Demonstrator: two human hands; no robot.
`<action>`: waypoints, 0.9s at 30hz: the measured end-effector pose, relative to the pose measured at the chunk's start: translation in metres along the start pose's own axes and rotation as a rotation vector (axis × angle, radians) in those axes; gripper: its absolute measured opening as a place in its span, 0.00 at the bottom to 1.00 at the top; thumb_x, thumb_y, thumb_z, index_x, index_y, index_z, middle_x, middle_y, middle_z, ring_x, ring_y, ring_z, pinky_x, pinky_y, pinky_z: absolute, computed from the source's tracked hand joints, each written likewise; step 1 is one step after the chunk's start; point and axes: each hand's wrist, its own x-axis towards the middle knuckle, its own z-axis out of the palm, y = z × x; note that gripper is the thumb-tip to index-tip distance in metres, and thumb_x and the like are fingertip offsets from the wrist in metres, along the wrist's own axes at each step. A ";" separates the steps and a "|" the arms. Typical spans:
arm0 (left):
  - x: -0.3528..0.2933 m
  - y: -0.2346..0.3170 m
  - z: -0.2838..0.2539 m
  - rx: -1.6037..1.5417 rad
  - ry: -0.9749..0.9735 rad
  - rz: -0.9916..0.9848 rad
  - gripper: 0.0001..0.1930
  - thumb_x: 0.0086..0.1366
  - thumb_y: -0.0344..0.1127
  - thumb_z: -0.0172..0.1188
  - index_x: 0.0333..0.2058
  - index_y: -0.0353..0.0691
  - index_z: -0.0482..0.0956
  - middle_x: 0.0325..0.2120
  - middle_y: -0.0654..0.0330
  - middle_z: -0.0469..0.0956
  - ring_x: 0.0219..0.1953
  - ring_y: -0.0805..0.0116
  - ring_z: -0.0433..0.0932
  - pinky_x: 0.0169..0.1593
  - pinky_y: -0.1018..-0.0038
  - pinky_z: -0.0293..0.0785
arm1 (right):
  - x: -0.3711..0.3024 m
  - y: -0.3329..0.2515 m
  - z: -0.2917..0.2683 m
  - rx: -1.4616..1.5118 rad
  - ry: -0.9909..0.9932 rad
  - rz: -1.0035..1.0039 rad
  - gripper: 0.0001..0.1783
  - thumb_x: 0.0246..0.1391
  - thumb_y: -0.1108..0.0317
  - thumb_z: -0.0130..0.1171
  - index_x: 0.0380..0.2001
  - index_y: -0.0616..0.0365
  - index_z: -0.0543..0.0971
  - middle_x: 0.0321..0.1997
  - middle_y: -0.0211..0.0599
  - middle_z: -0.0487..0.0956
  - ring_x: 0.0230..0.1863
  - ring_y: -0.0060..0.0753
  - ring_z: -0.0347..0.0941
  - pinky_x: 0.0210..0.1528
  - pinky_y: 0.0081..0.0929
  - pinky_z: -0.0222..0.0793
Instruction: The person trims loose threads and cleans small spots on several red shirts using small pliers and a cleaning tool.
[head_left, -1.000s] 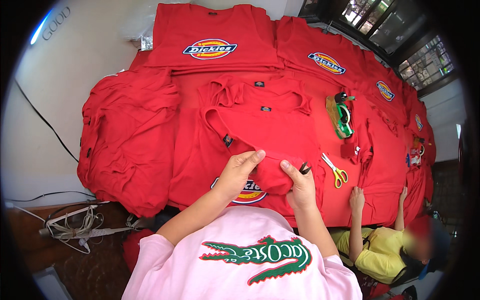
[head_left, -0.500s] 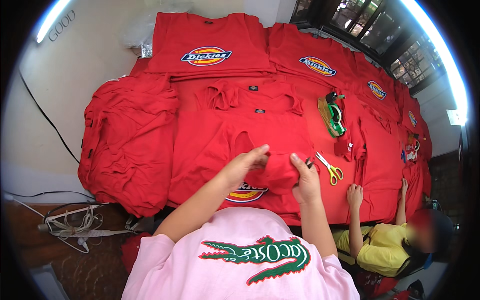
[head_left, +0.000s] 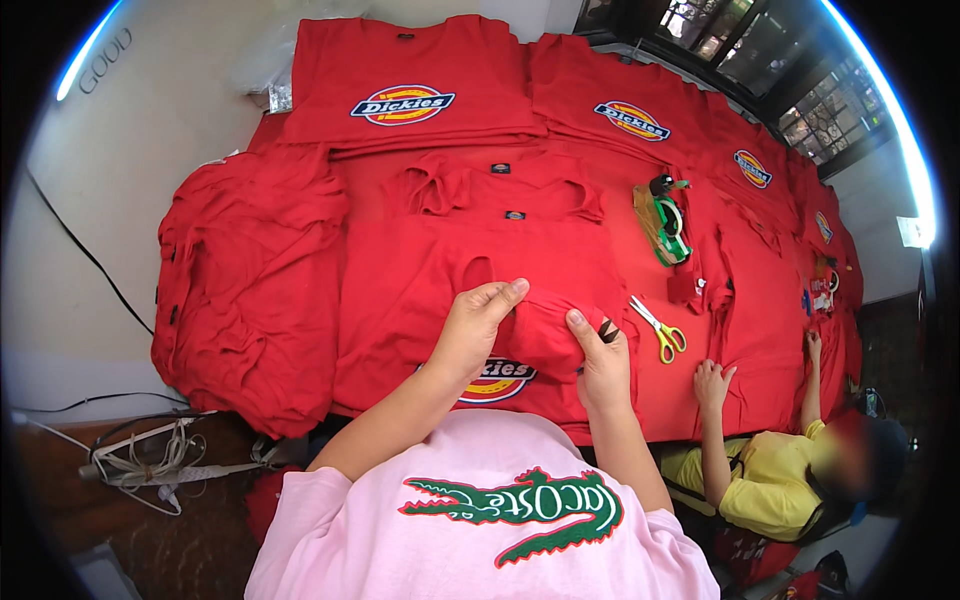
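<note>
A red sleeveless shirt [head_left: 545,325] lies spread in front of me, its oval chest print partly covered by my arms and the raised cloth. My left hand [head_left: 478,325] pinches one end of a lifted fold, thumb on top. At the other end, my right hand [head_left: 604,368] grips the same cloth with its thumb and curled fingers. A small dark pointed object [head_left: 608,331] sticks out between the right fingers, perhaps the tips of thread snips; the rest of it is hidden. Scissors [head_left: 660,332] with yellow-green handles lie to the right of that hand.
A green tape dispenser [head_left: 672,230] stands beyond the scissors. Rumpled red shirts [head_left: 250,290] are heaped at the left, and flat printed shirts [head_left: 415,85] line the far side. At the right, a co-worker in yellow [head_left: 775,485] rests both hands on red cloth.
My two hands have shifted slightly, and the fold between them looks flatter and more stretched. The dark object in my right hand shows more. The view has moved a little.
</note>
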 end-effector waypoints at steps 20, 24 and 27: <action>0.008 0.002 -0.012 0.053 -0.106 -0.119 0.13 0.73 0.42 0.63 0.39 0.35 0.85 0.36 0.65 0.84 0.40 0.78 0.80 0.50 0.77 0.74 | 0.018 -0.006 0.014 -0.112 0.034 0.085 0.04 0.58 0.68 0.69 0.34 0.54 0.84 0.24 0.18 0.79 0.18 0.07 0.61 0.21 0.14 0.52; 0.008 -0.001 -0.010 0.046 -0.105 -0.095 0.10 0.71 0.38 0.65 0.39 0.37 0.85 0.36 0.67 0.83 0.40 0.81 0.78 0.50 0.80 0.72 | 0.021 -0.006 0.009 0.026 -0.008 0.145 0.01 0.57 0.72 0.66 0.32 0.54 0.83 0.24 0.19 0.79 0.18 0.08 0.62 0.21 0.15 0.53; 0.002 0.001 -0.005 0.009 -0.102 -0.091 0.08 0.71 0.37 0.65 0.38 0.38 0.84 0.36 0.68 0.83 0.40 0.82 0.77 0.49 0.80 0.72 | 0.019 0.004 0.004 0.130 0.021 0.117 0.02 0.56 0.73 0.65 0.31 0.53 0.82 0.25 0.19 0.79 0.19 0.08 0.63 0.22 0.15 0.54</action>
